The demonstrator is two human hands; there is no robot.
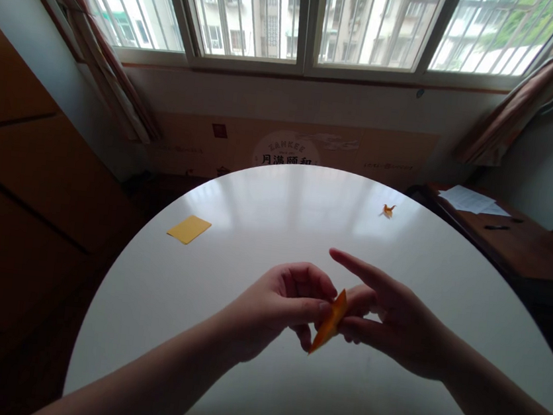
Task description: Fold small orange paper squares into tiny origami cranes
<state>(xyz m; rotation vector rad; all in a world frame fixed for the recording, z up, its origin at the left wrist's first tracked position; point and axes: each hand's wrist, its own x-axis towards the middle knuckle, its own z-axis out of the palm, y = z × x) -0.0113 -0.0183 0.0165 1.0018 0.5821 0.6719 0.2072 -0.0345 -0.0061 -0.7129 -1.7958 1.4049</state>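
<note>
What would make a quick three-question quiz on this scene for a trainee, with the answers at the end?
1. Which thing do the fingers of both the left hand and the right hand touch: (a) a pen, (b) folded orange paper, or (c) a curtain?
2. True or false: the yellow paper lies to the right of the origami bird.
3. Fill in: the right hand's ___ finger is stretched out, away from the folded orange paper.

Key: 1. b. 2. False; the yellow paper lies to the left of the origami bird on the white table. 3. Index.
</note>
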